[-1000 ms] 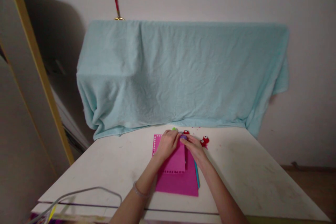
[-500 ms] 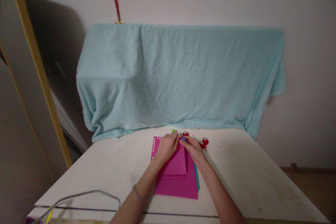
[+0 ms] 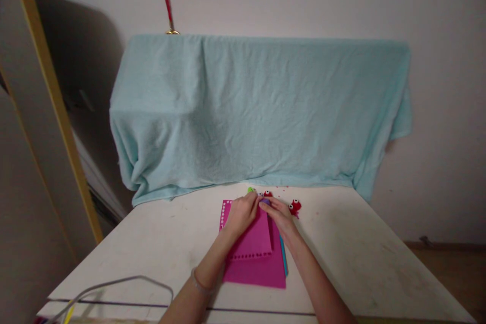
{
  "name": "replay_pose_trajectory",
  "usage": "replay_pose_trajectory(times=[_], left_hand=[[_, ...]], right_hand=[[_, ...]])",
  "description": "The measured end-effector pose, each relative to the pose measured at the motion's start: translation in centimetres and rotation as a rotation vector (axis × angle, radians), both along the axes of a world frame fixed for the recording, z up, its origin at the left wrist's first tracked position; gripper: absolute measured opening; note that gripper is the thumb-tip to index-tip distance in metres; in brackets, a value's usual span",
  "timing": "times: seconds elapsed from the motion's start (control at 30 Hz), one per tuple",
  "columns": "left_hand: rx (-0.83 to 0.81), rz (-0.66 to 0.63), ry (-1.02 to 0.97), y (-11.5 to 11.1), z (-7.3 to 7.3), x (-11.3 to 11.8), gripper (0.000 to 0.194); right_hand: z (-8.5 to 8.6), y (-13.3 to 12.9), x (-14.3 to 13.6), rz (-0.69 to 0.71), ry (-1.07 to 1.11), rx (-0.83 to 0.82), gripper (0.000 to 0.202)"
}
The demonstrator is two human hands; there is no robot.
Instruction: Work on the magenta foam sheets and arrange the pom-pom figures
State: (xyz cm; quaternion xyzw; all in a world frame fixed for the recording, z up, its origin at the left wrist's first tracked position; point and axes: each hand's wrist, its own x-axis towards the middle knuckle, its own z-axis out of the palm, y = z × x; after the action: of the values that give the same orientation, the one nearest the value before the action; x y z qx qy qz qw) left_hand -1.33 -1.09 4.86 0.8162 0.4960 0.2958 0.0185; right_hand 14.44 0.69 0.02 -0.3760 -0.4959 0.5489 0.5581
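Observation:
Both hands meet at the upper right corner of a pink sheet of paper (image 3: 253, 235), which has rows of small punched holes along its left and bottom edges. My left hand (image 3: 241, 214) lies over the sheet, fingers closed at its top edge. My right hand (image 3: 280, 211) is closed around a small purple paper punch (image 3: 265, 202) at that corner; the fingers partly hide it. The sheet is tilted slightly above a larger pink sheet (image 3: 256, 273), with a blue edge (image 3: 284, 258) showing underneath on the right.
Red figures with googly eyes (image 3: 295, 206) lie right of my right hand, another red one (image 3: 268, 194) behind the hands, beside a green piece (image 3: 251, 190). Tiny red bits dot the white table (image 3: 341, 248). A light blue towel (image 3: 266, 111) hangs behind; a grey cable (image 3: 125, 278) curves front left.
The punched pink sheet has shifted slightly, its lower right corner moving a little to the right. Both hands keep nearly the same place and grip.

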Motion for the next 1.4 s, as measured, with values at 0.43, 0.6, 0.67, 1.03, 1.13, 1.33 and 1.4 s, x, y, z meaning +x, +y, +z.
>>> replay_pose_trajectory(times=[0.43, 0.6, 0.67, 1.03, 1.13, 1.33, 1.4], left_hand=[[-0.021, 0.002, -0.013, -0.2, -0.1, 0.2, 0.024], [-0.015, 0.02, -0.013, -0.2, 0.0, 0.0, 0.028], [-0.021, 0.03, -0.011, -0.1, 0.0, 0.0, 0.028], [-0.051, 0.047, -0.01, 0.0, -0.4, 0.1, 0.032], [-0.06, 0.043, -0.044, 0.0, -0.6, 0.2, 0.033], [-0.162, 0.037, -0.47, 1.6, -1.4, -0.6, 0.039], [-0.235, 0.012, -0.775, 2.8, -1.9, -1.5, 0.042]], right_hand=[[0.4, -0.2, -0.1, -0.001, -0.02, -0.006, 0.04], [-0.2, 0.2, -0.2, -0.003, -0.045, -0.024, 0.041], [-0.2, 0.1, -0.3, -0.026, -0.043, -0.015, 0.039], [1.6, -0.6, 0.1, -0.115, 0.152, -0.073, 0.038], [1.6, -0.5, 0.5, -0.157, 0.241, -0.115, 0.035], [1.5, -0.5, 0.9, -0.172, 0.347, -0.176, 0.032], [1.6, -0.6, 0.9, -0.158, 0.33, -0.183, 0.033]])
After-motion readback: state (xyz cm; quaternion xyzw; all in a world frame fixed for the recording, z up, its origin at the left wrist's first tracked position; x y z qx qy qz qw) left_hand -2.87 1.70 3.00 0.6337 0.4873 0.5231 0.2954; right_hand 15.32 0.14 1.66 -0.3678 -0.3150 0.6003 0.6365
